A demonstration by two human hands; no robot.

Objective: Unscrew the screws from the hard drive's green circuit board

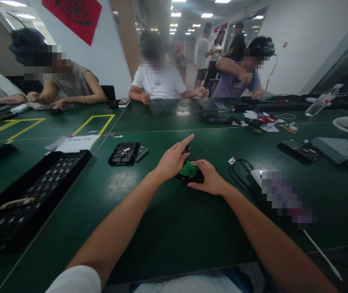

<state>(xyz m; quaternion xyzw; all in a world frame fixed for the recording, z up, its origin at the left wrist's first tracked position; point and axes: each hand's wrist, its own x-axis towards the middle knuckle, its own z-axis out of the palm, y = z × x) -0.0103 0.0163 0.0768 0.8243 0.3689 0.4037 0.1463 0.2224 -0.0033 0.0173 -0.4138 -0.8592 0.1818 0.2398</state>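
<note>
A small black hard drive [189, 169] with a green circuit board on its upper face is between my hands, over the middle of the table. My right hand [208, 177] grips its right side, thumb at the near edge and fingers at the far edge. At its left side, my left hand [172, 159] is closed around the edge, with the index finger stretched out beyond it. The left hand's inner fingers are partly hidden. To the left lie an open black casing [123, 153] with small parts in it and a loose circuit board [142, 153].
A long black tray [39, 195] lies at the left, by a white paper [79, 143]. On the right are a power strip [279, 191] with a cable, another drive [299, 149], a grey box [342, 149] and a plastic bottle [322, 101]. Several people [158, 81] sit opposite.
</note>
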